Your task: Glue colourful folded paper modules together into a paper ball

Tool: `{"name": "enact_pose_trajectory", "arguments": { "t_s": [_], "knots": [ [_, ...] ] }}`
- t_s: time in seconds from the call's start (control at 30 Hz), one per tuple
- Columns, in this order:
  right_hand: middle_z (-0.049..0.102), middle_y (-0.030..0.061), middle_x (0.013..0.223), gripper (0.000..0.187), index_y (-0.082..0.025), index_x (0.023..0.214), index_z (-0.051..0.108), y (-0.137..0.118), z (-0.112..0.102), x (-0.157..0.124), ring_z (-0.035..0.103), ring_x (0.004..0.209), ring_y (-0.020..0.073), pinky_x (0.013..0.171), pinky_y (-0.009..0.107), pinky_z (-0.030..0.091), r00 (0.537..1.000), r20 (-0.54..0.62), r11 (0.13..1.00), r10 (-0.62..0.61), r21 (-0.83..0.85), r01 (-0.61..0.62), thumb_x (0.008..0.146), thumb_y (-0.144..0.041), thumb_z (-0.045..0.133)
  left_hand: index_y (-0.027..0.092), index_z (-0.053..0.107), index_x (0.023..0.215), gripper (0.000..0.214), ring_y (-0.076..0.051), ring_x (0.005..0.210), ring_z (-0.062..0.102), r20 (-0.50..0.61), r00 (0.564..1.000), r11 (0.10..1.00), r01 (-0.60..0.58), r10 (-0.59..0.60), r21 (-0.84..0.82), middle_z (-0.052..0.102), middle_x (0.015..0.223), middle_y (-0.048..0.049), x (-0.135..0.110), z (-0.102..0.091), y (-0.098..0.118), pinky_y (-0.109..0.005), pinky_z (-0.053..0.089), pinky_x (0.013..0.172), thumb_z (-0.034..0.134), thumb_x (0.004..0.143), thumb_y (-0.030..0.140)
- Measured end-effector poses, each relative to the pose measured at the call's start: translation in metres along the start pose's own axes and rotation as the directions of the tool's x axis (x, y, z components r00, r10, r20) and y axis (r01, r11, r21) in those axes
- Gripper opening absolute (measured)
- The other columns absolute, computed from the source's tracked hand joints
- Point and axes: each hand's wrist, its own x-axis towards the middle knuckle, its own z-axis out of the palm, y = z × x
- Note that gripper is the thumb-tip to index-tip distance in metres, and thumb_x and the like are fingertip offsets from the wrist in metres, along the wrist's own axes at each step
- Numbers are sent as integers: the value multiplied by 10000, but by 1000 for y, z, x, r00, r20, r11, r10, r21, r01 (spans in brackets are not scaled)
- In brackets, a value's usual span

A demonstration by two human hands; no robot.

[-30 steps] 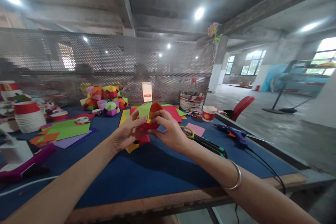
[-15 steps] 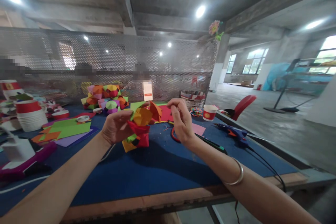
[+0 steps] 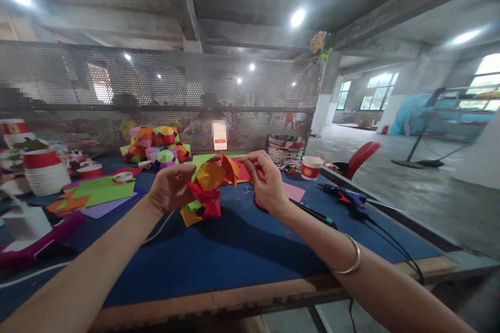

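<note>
My left hand (image 3: 174, 186) is closed around the left side of a folded-paper model (image 3: 211, 174) made of orange, yellow, red and green pieces. The model is held above the blue table, its yellow corner hanging lowest. Thumb and forefinger of my right hand (image 3: 267, 179) are pinched together beside the orange flap on the model's right. Whether they touch that flap, or hold something small, I cannot make out. Behind the right hand lie red-handled scissors (image 3: 259, 202), partly covered, and a dark green cutter (image 3: 314, 214) pokes out from under the wrist.
Finished paper balls (image 3: 160, 145) are piled behind the model, near a propped phone (image 3: 220, 135). Paper sheets (image 3: 105, 190), stacked cups (image 3: 45, 171) and a power strip (image 3: 39, 239) occupy the left. At right are a paper cup (image 3: 311, 167) and a corded blue glue gun (image 3: 349, 199).
My right hand has moved left, bringing its pinched fingertips up to the model's orange flap. The left hand keeps its hold, with the model turned slightly.
</note>
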Motion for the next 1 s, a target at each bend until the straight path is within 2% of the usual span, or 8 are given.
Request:
{"name": "enact_pose_trajectory", "arguments": {
  "t_s": [0.07, 0.2, 0.37, 0.47, 0.67, 0.9, 1.0],
  "knots": [
    [678, 49, 882, 188, -219, 863, 673, 3, 1, 1, 597, 796, 166, 683, 311, 473, 1000, 1, 1000, 10, 14, -10, 987, -322, 577, 114, 752, 1233, 441, -381, 1095, 756, -12, 999, 999, -31, 31, 17, 813, 1093, -172, 2, -2, 1, -554, 607, 982, 595, 840, 237],
    [673, 38, 838, 191, -213, 799, 658, 7, 1, 1, 584, 749, 157, 674, 306, 457, 996, 3, 996, 84, 18, -84, 928, -353, 640, 117, 688, 1362, 535, -381, 1166, 731, 45, 997, 998, -57, 57, 2, 797, 1174, -179, 8, -6, 0, -539, 591, 1022, 599, 864, 292],
    [671, 37, 811, 223, -209, 778, 617, 8, 2, 0, 613, 766, 172, 675, 308, 443, 976, 30, 976, 217, -3, -217, 895, -398, 638, 110, 710, 1316, 461, -336, 1041, 780, 64, 998, 1000, -16, 18, -24, 817, 1071, -171, 15, -10, -2, -484, 632, 939, 559, 935, 322],
    [693, 49, 841, 259, -201, 830, 635, 8, 3, 0, 633, 784, 182, 661, 304, 435, 955, 46, 956, 291, 16, -292, 886, -453, 623, 132, 737, 1253, 400, -305, 970, 796, 28, 1000, 999, 11, -10, -34, 825, 1025, -150, 17, -9, -3, -462, 648, 894, 545, 971, 340],
    [687, 52, 856, 279, -204, 841, 616, 12, 3, 2, 611, 769, 176, 633, 286, 423, 939, 54, 937, 340, 62, -343, 837, -483, 621, 126, 768, 1149, 351, -293, 911, 798, -104, 995, 1000, -2, 0, -23, 828, 961, -139, 20, -12, -4, -435, 661, 848, 564, 997, 367],
    [593, 2, 781, 268, -221, 788, 533, 9, 3, 2, 490, 638, 131, 586, 273, 365, 931, 95, 932, 351, 58, -358, 797, -480, 601, 128, 750, 1213, 365, -297, 934, 793, -162, 987, 999, -14, 8, -34, 826, 965, -138, 22, -18, -4, -420, 661, 825, 592, 987, 367],
    [519, -31, 725, 235, -228, 764, 497, 10, 2, 1, 424, 601, 117, 569, 263, 340, 936, 126, 939, 328, 62, -338, 823, -448, 558, 124, 759, 1184, 341, -291, 929, 793, -168, 985, 999, -27, 21, -33, 825, 953, -136, 22, -16, -5, -417, 656, 833, 586, 986, 342]
  ]
}}
